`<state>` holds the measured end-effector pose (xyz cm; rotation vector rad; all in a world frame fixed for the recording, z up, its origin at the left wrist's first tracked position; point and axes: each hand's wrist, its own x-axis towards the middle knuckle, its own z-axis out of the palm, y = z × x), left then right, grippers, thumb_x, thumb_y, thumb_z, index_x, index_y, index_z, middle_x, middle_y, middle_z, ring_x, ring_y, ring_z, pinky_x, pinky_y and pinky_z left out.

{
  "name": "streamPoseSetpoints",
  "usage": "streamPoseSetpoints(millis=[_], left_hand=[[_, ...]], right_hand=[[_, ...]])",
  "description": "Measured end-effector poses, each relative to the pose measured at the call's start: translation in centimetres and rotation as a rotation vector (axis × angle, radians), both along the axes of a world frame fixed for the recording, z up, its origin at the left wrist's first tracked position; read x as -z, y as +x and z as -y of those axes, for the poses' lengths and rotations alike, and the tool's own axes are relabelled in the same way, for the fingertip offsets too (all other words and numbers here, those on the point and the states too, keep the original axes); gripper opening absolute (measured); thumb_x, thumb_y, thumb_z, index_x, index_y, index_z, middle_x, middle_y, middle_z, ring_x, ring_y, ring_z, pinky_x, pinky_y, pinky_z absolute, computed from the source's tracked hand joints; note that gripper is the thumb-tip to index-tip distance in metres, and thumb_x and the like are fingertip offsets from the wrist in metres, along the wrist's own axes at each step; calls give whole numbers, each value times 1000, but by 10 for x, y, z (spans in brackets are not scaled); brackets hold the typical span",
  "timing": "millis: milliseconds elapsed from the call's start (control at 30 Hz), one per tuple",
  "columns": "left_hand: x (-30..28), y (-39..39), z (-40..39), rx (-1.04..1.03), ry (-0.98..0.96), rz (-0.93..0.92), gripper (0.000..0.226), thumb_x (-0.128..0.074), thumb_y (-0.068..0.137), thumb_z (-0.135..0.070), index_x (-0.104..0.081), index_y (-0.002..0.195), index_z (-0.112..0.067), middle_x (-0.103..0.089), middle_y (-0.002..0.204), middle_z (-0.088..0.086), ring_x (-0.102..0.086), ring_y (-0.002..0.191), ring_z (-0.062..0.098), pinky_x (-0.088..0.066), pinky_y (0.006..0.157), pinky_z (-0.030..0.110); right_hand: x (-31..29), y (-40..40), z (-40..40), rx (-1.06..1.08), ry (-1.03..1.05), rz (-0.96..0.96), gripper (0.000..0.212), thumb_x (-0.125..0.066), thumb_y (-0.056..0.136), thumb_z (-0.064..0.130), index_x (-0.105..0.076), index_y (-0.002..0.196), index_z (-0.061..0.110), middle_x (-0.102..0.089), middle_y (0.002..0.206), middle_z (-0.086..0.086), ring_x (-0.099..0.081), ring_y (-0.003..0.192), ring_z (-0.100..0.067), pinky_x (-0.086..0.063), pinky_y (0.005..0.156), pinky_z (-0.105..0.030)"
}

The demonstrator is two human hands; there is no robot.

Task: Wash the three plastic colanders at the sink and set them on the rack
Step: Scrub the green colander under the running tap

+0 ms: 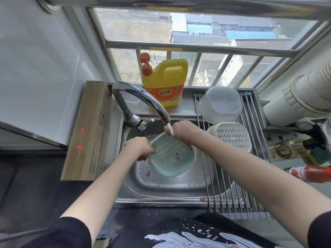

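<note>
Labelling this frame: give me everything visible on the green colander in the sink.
The green colander is pale mint plastic, squarish with rounded corners, its base a grid of small slots. It is held tilted over the sink basin, the slotted base turned up towards the camera. The left hand grips its left rim, the right hand its far rim. Water from the faucet falls at its far edge.

colander in sink [172, 156] pale green, perforated grid; colander on rack [232, 136] white, slotted | detergent jug [165, 83] yellow, orange label and pump; sink [161, 192] silver steel

Home kitchen, steel sink [179, 190], dish soap jug [164, 83], drying rack [232, 194]
</note>
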<state>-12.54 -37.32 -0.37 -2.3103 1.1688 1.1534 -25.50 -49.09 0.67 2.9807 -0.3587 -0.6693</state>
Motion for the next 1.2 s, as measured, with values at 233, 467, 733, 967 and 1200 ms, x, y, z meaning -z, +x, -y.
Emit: streamPoseSetpoints(millis=[233,467,733,967,1200], left_hand=[[25,4,-22,-227,-289,198,44,-42,90,-46,-62,103,-9,-65,105,12,-61,95,32,-41,70,30],[9,5,-11,-255,-608,47,41,-44,95,-32,-57,72,-1,-60,86,22,-57,89,38,-38,67,37],[-3,-8,-8,-149,-763,7,47,-44,95,-21,-27,52,-12,-34,51,3,-39,56,26,-20,55,32],[-2,-18,-4,-127,-793,22,41,-45,93,-20,-30,55,-13,-49,64,15,-52,70,35,-26,60,33],[-5,-22,2,-93,-827,66,31,-46,92,-17,-40,64,-5,-51,67,18,-55,73,39,-26,60,34]], right_hand=[[12,-8,4,516,358,-31,13,-35,95,4,-45,104,6,-56,102,-16,-58,95,-36,-38,65,-37],[8,-31,-4,238,-37,157,23,-41,100,21,-63,104,15,-66,102,-4,-64,97,-27,-46,66,-32],[43,-40,-41,-7,99,-143,79,-48,86,11,-7,153,11,-19,157,-11,-15,146,-22,11,115,-42],[41,-49,-32,80,-157,-163,66,-43,94,20,-10,152,11,-13,159,-9,2,148,-23,14,110,-63],[39,-51,-29,129,-175,-139,71,-45,93,21,-6,152,14,-10,160,-6,3,148,-21,15,110,-61]])
